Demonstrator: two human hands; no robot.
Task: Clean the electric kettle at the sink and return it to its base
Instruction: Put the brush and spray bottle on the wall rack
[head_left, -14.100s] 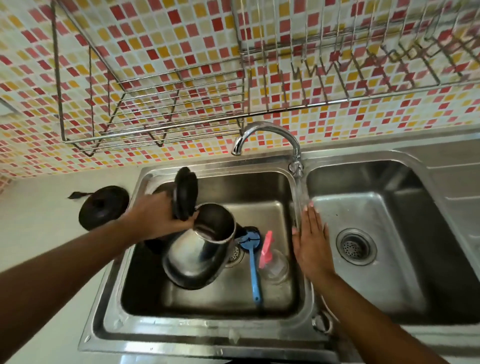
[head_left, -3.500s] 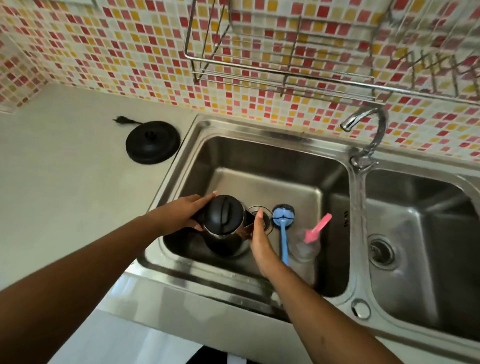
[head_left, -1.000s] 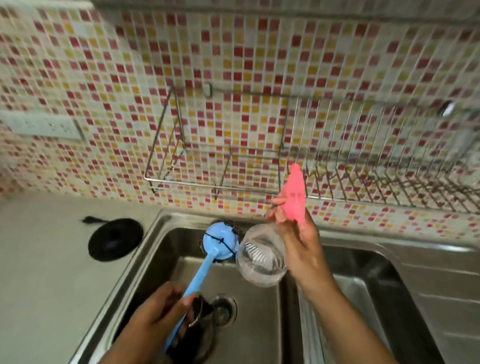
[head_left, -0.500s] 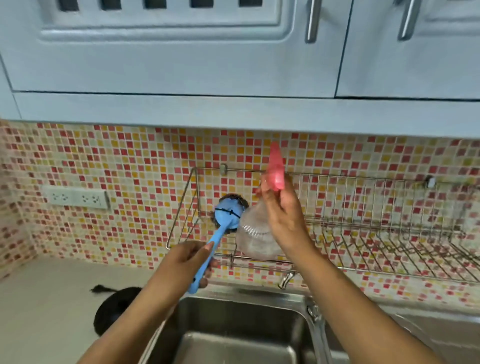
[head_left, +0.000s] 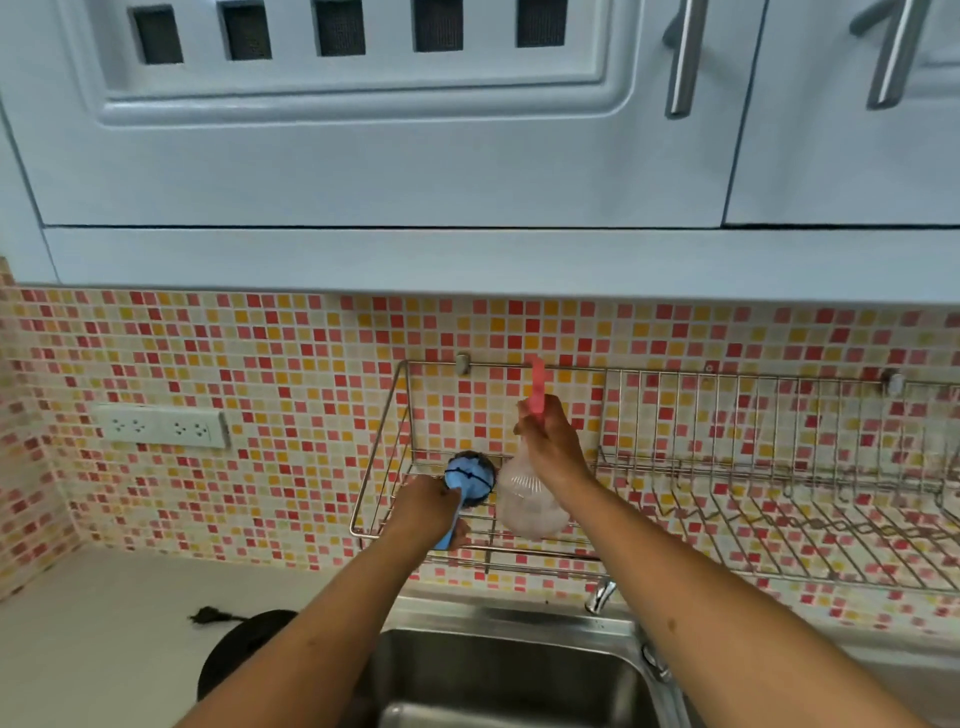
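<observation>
Shiny thin steel wire in the wall-mounted silver dish rack (head_left: 649, 371). Smooth plastic on the round-headed blue scrubbing brush (head_left: 467, 475). Cloudy, ribbed plastic on the clear spray bottle (head_left: 527, 506), with a glossy pink top. Brushed stainless steel for the grey metal sink (head_left: 519, 665). Matt plastic on the round black kettle base (head_left: 234, 654). Glossy red-and-yellow mosaic wall tiles (head_left: 260, 364). Smooth, satin-painted pale blue cabinet doors (head_left: 415, 171).

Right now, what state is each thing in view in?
Blue brush: gripped by left hand, head up, at wire rack.
Clear bottle: held by right hand, pink cap on.
Kettle base: on counter, no kettle on it.
Cabinet doors: closed.
</observation>
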